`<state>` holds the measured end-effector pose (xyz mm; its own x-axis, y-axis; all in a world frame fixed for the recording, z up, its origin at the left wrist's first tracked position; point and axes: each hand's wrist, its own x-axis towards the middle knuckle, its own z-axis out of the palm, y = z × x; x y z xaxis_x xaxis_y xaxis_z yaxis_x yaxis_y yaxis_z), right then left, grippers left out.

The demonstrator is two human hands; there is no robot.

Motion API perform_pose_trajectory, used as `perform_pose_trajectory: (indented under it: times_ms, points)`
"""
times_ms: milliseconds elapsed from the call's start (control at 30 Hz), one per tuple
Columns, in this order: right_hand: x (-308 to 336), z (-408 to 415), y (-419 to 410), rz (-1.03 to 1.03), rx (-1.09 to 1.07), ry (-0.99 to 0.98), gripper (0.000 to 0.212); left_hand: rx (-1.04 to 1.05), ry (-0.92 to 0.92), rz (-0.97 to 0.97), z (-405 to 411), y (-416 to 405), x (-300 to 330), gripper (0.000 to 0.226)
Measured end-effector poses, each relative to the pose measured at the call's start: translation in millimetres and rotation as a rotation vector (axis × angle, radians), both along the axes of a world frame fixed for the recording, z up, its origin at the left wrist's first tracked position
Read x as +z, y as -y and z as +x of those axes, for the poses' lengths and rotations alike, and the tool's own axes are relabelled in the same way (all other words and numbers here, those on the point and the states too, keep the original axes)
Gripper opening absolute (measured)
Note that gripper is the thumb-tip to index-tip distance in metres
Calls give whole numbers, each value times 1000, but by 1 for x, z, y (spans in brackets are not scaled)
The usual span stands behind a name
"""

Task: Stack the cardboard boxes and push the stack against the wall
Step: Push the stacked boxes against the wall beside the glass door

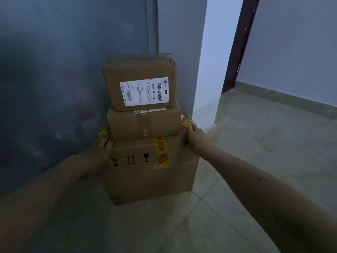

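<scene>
Three cardboard boxes stand stacked on the floor in the corner. The large bottom box (145, 176) carries yellow-red tape and handling symbols. On it rests a middle box (131, 125), and on that a top box (142, 73) with a white shipping label. My left hand (102, 152) grips the bottom box's upper left corner. My right hand (193, 137) grips its upper right corner. The stack sits close to the grey wall (175, 42) behind it; whether it touches is hidden.
A dark glossy panel (54, 79) runs along the left side of the stack. To the right, a white wall edge (209, 70) and a dark door frame (238, 52) open onto a tiled floor (255, 134).
</scene>
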<state>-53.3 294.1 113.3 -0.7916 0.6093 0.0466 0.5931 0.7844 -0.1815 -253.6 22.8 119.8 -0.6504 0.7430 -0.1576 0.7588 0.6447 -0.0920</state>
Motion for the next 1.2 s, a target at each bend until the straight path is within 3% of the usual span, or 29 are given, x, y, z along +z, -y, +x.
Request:
perform_pose_trajectory:
  times_ms: [200,400,500,600,800,1067,1200]
  points:
    - [-3,-40,-15,55,102,-60,45,6,94,82,-35,11,-3,74]
    - [-6,-62,-39,92,48,-81,35,-22,149,257,-22,-6,-7,65]
    - [-12,-72,-47,166,-41,-99,26,12,122,262,-16,-24,-7,82]
    - [-20,-79,-51,172,-119,-114,32,85,109,213,-14,-42,-8,97]
    - [-31,-94,-69,61,-182,-321,26,139,119,178,-14,-72,-12,97]
    - [-32,-99,-86,18,-238,-371,14,225,148,236,0,-83,-13,94]
    - [-33,-106,-90,-8,-204,-281,17,248,132,259,7,-85,-16,94]
